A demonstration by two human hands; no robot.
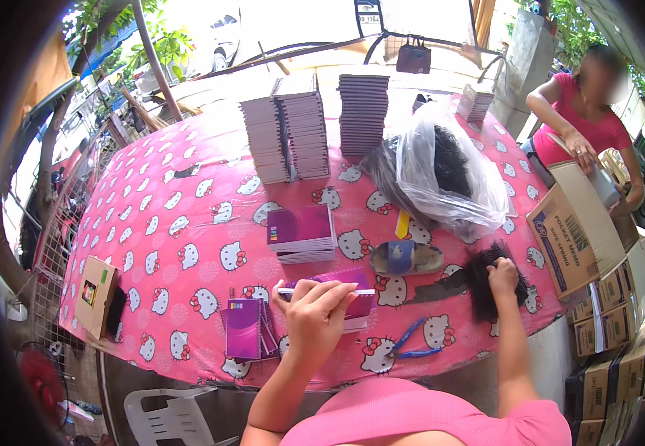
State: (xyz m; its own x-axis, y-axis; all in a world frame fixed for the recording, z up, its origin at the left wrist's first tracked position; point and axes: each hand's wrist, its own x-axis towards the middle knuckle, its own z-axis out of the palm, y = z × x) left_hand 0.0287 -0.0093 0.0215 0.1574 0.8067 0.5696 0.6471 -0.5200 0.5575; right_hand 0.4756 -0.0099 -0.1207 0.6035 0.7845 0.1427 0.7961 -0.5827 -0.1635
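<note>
My left hand (pixel 313 308) is closed on a small notebook (pixel 365 292), seen edge-on above more purple notebooks (pixel 356 324). To its left lie several purple-covered notebooks (pixel 243 327), slightly fanned. Beyond it stands a neat pile of purple notebooks (pixel 300 224). My right hand (pixel 504 279) has its fingers closed in a heap of thin black spiral binding coils (pixel 480 276); how many it grips is hidden. Between my hands, near the front edge, rest blue-handled pliers (pixel 412 343). A slipper with a blue strap (pixel 406 257) lies farther back, beside a yellow strip (pixel 403 223).
Tall notebook stacks (pixel 285 134) and a dark stack (pixel 363 115) stand at the back. A clear plastic bag (pixel 441 171) holds more black coils. A cardboard box (pixel 98 297) sits far left. At right, a person in pink (pixel 586 111) handles an open carton (pixel 571 230); cartons (pixel 601 386) pile below.
</note>
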